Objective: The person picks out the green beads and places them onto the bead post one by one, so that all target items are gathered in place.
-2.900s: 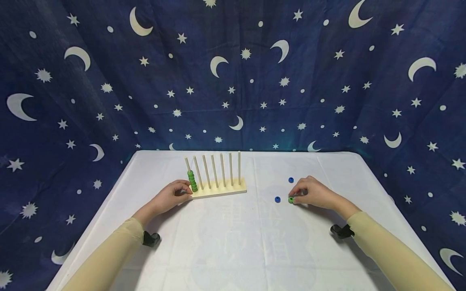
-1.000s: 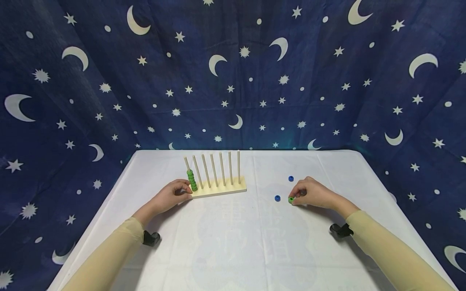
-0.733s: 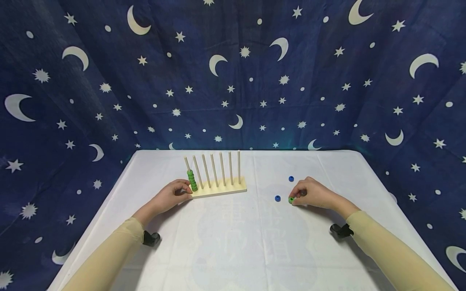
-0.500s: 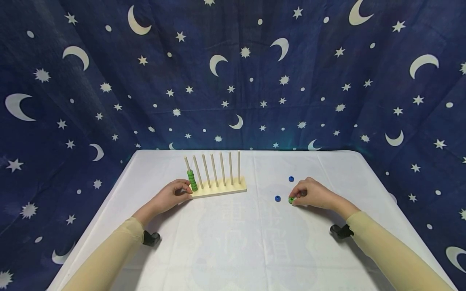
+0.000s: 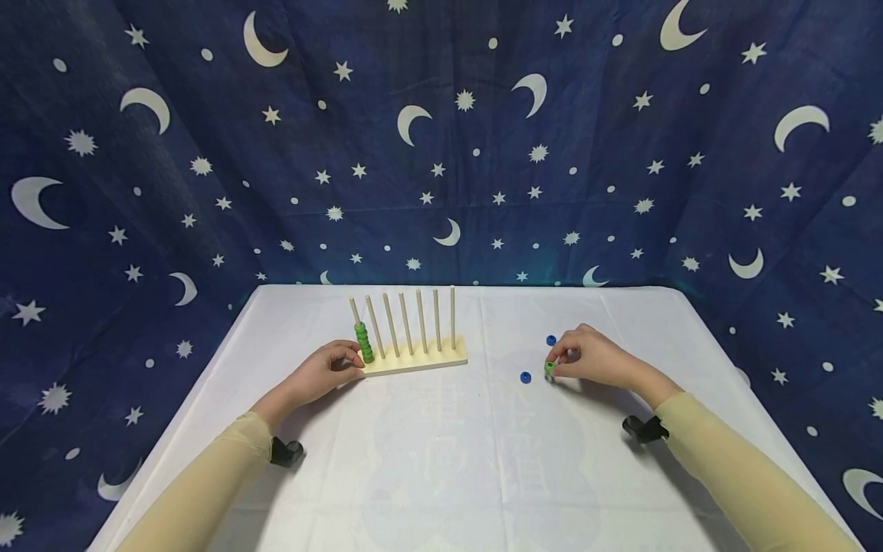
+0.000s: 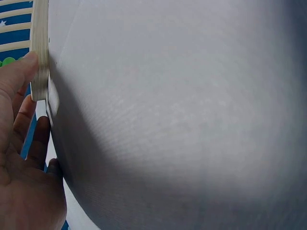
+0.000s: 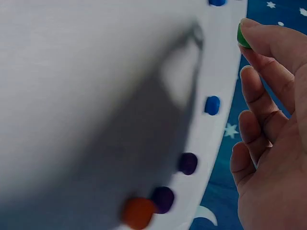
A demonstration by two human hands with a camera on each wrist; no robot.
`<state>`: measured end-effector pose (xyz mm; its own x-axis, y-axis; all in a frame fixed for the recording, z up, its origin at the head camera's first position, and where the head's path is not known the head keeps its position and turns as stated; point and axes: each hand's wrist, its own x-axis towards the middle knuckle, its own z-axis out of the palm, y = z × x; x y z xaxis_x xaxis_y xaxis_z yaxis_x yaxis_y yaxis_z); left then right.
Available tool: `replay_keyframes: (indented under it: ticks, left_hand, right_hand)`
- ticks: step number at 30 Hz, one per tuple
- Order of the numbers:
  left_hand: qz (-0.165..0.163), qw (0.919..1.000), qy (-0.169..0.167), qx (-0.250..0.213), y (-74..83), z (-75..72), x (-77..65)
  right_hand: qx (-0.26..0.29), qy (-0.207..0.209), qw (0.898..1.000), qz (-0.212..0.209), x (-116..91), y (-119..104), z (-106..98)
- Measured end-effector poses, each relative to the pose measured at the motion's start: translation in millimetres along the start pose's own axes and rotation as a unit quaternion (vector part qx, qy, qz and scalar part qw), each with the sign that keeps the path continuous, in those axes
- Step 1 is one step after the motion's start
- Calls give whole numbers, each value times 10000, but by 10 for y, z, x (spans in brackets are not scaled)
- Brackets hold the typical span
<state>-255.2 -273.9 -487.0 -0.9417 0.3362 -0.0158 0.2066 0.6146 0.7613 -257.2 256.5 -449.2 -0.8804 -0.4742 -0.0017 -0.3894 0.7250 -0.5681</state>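
At the left end of a wooden peg abacus (image 5: 424, 362), my left hand (image 5: 324, 369) grips the base, with the thumb (image 6: 29, 62) along its front face. Several upright pegs rise from that base. Green beads (image 5: 364, 343) are stacked on the leftmost peg; the other pegs are bare. My right hand (image 5: 592, 359) pinches one green bead (image 7: 243, 37) between thumb and index finger, clear of the table. Close by on the cloth lie a blue bead (image 5: 526, 377) and, behind the fingers, a second blue bead (image 5: 551, 340).
In the right wrist view, two purple beads (image 7: 187, 163) and an orange bead (image 7: 138, 213) lie beside the right hand; the hand hides them in the head view. A white cloth (image 5: 441, 460) covers the table. A dark blue star-and-moon curtain (image 5: 386, 192) stands behind it.
My right hand has lifted the green bead off the table, slightly up and to the left. The left hand and the abacus have stayed in place.
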Motion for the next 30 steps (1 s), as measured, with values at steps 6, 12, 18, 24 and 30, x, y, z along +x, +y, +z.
replay_keyframes:
  ticks: [6,12,18,24,30]
  left_hand:
    - [-10,10000,-4,10,-13,-11,4]
    - [71,10000,-27,-1,-19,-25,9]
    - [1,10000,-65,-16,-11,-19,6]
    - [-17,10000,-56,11,10,-22,1]
    - [-19,10000,-17,60,-16,-13,10]
  right_hand:
    - [0,49,10000,3,85,-139,-192]
    - [70,41,9997,235,214,-286,-374]
    - [199,80,9997,122,339,-404,-491]
    - [185,141,9997,14,437,-504,-564]
    - [341,89,9991,240,527,-610,-621]
